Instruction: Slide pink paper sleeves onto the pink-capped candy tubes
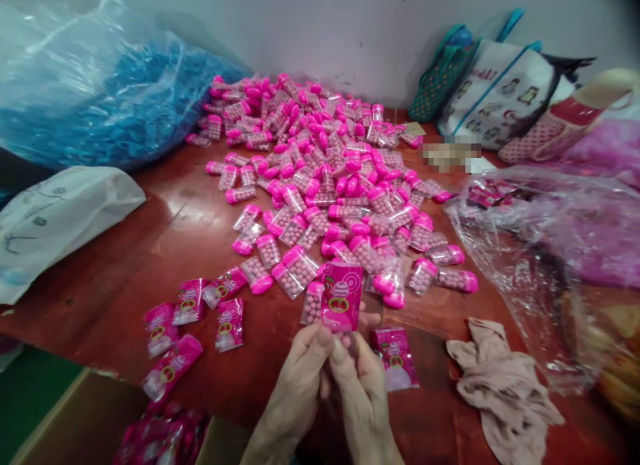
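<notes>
Head view: left hand and right hand pinch the packet at its lower edge; it stands above both thumbs, rear fingers seem partly hidden

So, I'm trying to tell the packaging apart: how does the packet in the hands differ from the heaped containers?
The packet is mostly printed pink; the containers are clear, showing pale pink balls. The packet is held in the left hand and right hand; the containers lie heaped on the table. Both show bright pink.
</notes>
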Tool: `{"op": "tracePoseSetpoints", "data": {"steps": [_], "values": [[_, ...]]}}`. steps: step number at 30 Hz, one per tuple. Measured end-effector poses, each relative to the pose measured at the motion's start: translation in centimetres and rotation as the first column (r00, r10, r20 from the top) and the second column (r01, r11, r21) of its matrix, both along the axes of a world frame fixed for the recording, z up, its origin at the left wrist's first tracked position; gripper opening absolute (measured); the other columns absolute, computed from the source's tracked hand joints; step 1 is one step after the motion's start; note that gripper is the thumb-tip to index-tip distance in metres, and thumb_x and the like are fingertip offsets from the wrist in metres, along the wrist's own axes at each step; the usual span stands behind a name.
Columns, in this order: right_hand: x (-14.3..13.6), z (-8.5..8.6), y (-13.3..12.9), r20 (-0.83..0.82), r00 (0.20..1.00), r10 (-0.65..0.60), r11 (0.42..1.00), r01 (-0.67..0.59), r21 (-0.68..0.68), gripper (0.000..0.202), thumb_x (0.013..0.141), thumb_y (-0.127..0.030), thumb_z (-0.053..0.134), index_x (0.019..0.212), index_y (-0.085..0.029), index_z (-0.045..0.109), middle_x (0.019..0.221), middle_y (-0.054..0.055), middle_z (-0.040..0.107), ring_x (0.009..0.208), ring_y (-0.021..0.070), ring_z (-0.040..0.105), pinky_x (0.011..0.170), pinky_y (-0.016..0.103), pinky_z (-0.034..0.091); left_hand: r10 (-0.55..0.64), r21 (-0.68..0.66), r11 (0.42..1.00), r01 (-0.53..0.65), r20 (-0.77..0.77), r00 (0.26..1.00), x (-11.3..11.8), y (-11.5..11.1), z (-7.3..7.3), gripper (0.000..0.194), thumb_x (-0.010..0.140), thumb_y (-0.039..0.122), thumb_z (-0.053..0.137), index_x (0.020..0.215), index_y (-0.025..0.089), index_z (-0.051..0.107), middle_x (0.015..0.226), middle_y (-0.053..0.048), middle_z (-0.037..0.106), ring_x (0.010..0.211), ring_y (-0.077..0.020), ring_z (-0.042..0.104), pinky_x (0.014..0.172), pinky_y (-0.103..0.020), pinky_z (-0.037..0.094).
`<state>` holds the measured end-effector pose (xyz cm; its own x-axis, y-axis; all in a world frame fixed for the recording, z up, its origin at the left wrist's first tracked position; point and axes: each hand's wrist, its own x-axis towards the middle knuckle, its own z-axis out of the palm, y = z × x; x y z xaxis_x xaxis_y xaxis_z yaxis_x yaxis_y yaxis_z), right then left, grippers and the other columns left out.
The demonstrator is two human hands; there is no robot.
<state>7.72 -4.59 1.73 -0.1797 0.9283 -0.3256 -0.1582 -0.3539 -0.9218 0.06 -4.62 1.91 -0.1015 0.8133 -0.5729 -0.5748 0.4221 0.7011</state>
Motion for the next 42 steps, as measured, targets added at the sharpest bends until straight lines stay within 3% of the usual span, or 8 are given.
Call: {"op": "tracePoseSetpoints", "data": {"steps": [3,8,15,20,25,31,36,42], "values": [[1.0,-0.1,0.7,0.198,0.98,0.011,0.988,-0.041,0.149,0.029,0.089,-0.042,0.042,0.082,-0.018,0.057,0.059,-0.001,0.053,0.052,0.0125,0.05,0.048,0.022,0.039,-0.02,0.052,0.998,0.02,0.005,1.0,-0.3,0.3,-0.2,0.035,0.077,0.044,0.058,0.085,0.011,0.068,0.055,-0.003,0.06,0.046,-0.0108,0.051,0.044,-0.021,0.04],[3.4,0.9,2.6,0.465,0.844,-0.269,0.868,0.004,0.497,0.028,0.079,-0.037,0.059,0.101,-0.02,0.06,0.104,0.008,0.058,0.097,0.0238,0.053,0.081,0.034,0.044,-0.008,0.167,0.986,0.02,-0.075,0.997,-0.7,0.5,-0.5,0.028,0.083,0.037,0.053,0.086,0.012,0.066,0.069,-0.005,0.062,0.058,-0.0129,0.057,0.048,-0.021,0.045],[3.1,0.7,3.5,-0.094,0.992,-0.086,0.996,0.082,-0.045,0.014,0.085,-0.035,0.056,0.089,-0.022,0.058,0.059,-0.006,0.051,0.034,0.005,0.04,0.033,0.017,0.038,-0.228,0.204,0.953,0.223,-0.001,0.974,-0.1,0.3,-1.0,0.026,0.082,0.029,0.056,0.105,0.016,0.056,0.065,0.0,0.058,0.053,-0.0097,0.053,0.048,-0.02,0.042],[3.7,0.1,4.0,-0.049,0.996,-0.069,0.997,0.068,-0.019,0.021,0.072,-0.033,0.071,0.083,-0.017,0.063,0.062,-0.002,0.06,0.058,0.0116,0.058,0.056,0.021,0.05,-0.262,0.171,0.943,0.286,-0.151,0.953,-0.2,0.9,-0.4,0.018,0.082,0.027,0.055,0.093,0.014,0.059,0.059,-0.001,0.059,0.047,-0.0082,0.049,0.045,-0.019,0.037],[3.5,-0.5,3.7,-0.047,0.998,-0.038,0.996,0.034,-0.086,0.024,0.076,-0.036,0.066,0.072,-0.012,0.065,0.058,0.002,0.063,0.039,0.0105,0.052,0.034,0.02,0.042,-0.29,0.107,0.939,0.327,-0.262,0.92,0.1,1.2,0.1,0.026,0.08,0.033,0.055,0.09,0.01,0.062,0.046,0.001,0.054,0.036,-0.0066,0.04,0.038,-0.019,0.028],[2.7,-0.2,3.0,0.123,0.984,-0.129,0.988,0.139,-0.07,0.023,0.071,-0.034,0.071,0.074,-0.012,0.067,0.062,0.003,0.066,0.053,0.0136,0.059,0.049,0.022,0.048,-0.24,0.09,0.961,0.261,-0.187,0.952,0.4,0.8,-0.1,0.024,0.079,0.034,0.055,0.083,0.011,0.062,0.044,0.003,0.05,0.034,-0.0063,0.04,0.033,-0.017,0.026],[3.4,-0.1,3.7,-0.141,0.977,-0.159,0.985,0.147,-0.095,0.014,0.072,-0.027,0.071,0.08,-0.016,0.067,0.071,0.001,0.067,0.066,0.014,0.061,0.064,0.024,0.05,-0.209,0.145,0.965,0.22,-0.089,0.974,-0.2,0.8,0.1,0.026,0.073,0.025,0.064,0.095,0.013,0.06,0.057,-0.001,0.06,0.049,-0.0123,0.055,0.041,-0.02,0.04],[3.2,0.0,4.3,-0.3,0.937,-0.181,0.983,0.168,-0.069,0.009,0.074,-0.02,0.067,0.082,-0.018,0.065,0.074,-0.001,0.063,0.068,0.0125,0.058,0.061,0.022,0.047,-0.215,0.113,0.961,0.253,-0.272,0.938,-0.4,0.3,0.8,0.024,0.079,0.029,0.057,0.093,0.011,0.063,0.049,0.0,0.057,0.04,-0.0089,0.046,0.04,-0.02,0.035]]}}
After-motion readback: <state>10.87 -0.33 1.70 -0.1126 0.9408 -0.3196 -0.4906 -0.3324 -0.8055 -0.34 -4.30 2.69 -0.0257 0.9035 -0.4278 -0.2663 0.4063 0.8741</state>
